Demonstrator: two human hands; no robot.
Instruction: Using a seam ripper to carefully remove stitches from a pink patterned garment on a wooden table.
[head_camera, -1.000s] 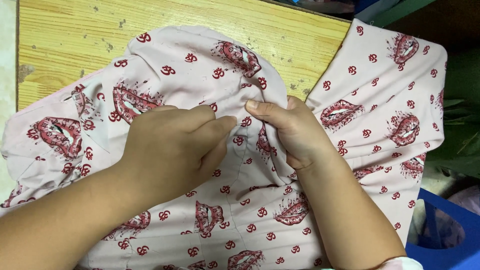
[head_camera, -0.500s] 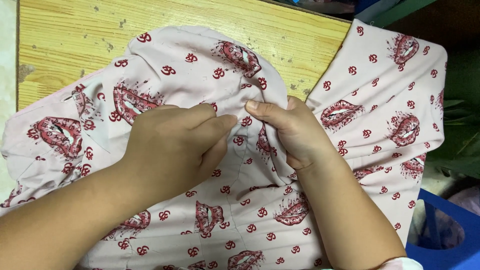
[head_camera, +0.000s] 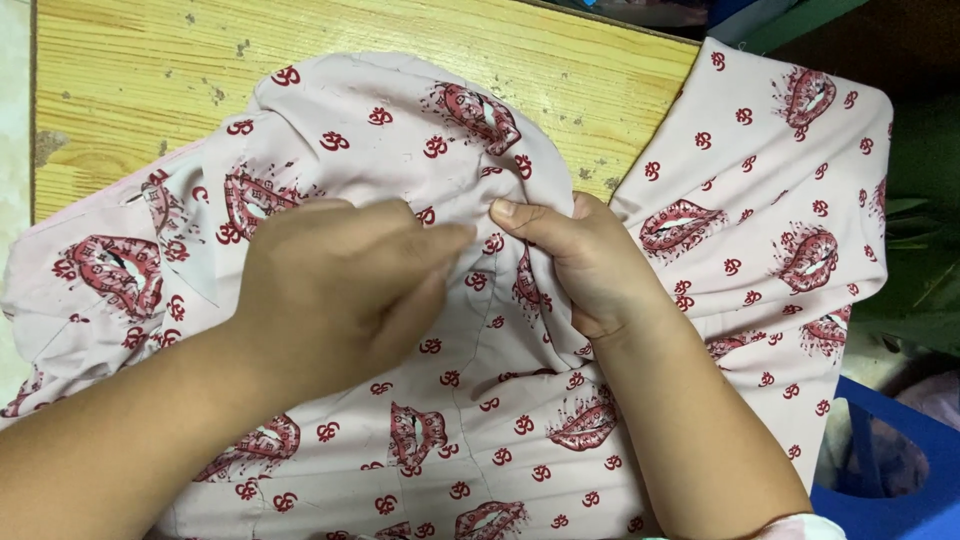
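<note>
Head view, looking down. We see a pale pink garment printed with dark red lips and small red symbols, spread over a yellow wooden table. The garment covers the near and middle part of the table and hangs past its right edge, where one flat panel extends toward the far right. The far strip of the table shows bare, scuffed wood.

Both hands meet at the middle of the garment. The left hand lies knuckles-up on the cloth, its fingers curled and drawn together toward the right, gathering a fold; we cannot tell exactly how much cloth lies under the palm. The right hand is closed around a bunched ridge of the fabric, its thumb pressed along the top of the fold and pointing left. The fingertips of the two hands are just beside each other, and small creases run out from where they grip.

At the near right corner, beyond the garment, we see a blue plastic object, and dark green leaves lie at the right edge of the scene.
</note>
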